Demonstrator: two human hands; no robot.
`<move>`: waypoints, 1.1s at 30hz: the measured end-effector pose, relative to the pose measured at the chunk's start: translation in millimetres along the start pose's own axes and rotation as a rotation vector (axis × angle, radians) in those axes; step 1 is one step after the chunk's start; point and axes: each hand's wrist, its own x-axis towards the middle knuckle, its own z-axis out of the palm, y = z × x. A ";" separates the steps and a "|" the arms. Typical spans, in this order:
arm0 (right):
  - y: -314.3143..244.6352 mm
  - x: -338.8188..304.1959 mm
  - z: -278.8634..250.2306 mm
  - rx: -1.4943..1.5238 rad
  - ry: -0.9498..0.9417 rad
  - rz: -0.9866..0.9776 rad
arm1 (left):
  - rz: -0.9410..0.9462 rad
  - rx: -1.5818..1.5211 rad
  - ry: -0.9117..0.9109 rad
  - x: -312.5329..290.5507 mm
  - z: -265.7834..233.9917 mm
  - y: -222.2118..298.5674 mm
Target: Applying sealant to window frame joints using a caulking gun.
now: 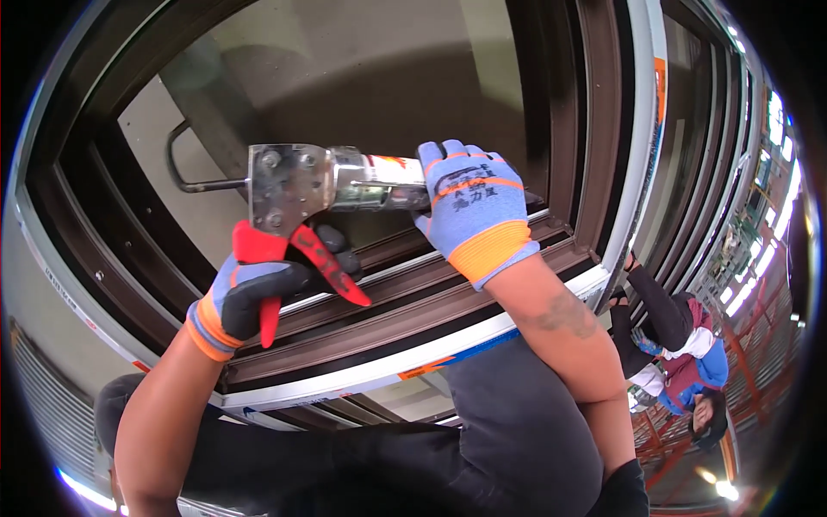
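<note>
We work over a dark brown window frame (448,293) with glass, in a workshop where 1 other person (680,362) crouches at right. We see 1 caulking gun (293,185), metal with red handles, held just above the frame's lower rail. Our left hand (258,289) curls tight around its handles, and our right hand (474,211) wraps its fingers round the tube (383,181); we count 2 gloves.

We log the left hand (258,289) in a blue glove with black palm and orange cuff; the right hand (472,207) in the same blue, orange-banded. Caulking gun (293,185): silver metal body, red handle and trigger (dark smudges on the red). Window frame (413,297): dark brown, edged white.
</note>
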 end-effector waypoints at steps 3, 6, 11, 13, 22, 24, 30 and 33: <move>-0.7 -0.6 -6.4 -0.017 -0.107 0.032 | 0.003 -0.035 -0.009 -1.9 1.4 -2.6; -0.3 -1.9 -7.4 -0.032 -0.182 0.074 | -0.011 -0.070 -0.014 1.4 0.6 -7.1; 3.7 -1.1 -5.0 -0.057 -0.196 0.110 | -0.008 -0.075 -0.041 9.4 4.0 -12.1; 5.1 -1.6 -4.9 -0.059 -0.199 0.119 | -0.014 -0.095 -0.036 11.6 7.1 -12.0; 11.3 -2.0 -6.2 -0.048 -0.199 0.125 | -0.056 -0.139 0.044 18.7 7.8 -10.5; 11.7 -2.6 -5.2 -0.037 -0.170 0.124 | -0.062 -0.138 0.043 18.9 7.7 -9.0; 9.7 -2.7 -1.4 -0.041 -0.163 0.107 | -0.021 -0.041 0.039 16.9 9.7 -9.2; 8.8 -2.2 -0.6 -0.063 -0.148 0.115 | -0.006 0.002 0.059 15.8 12.1 -6.3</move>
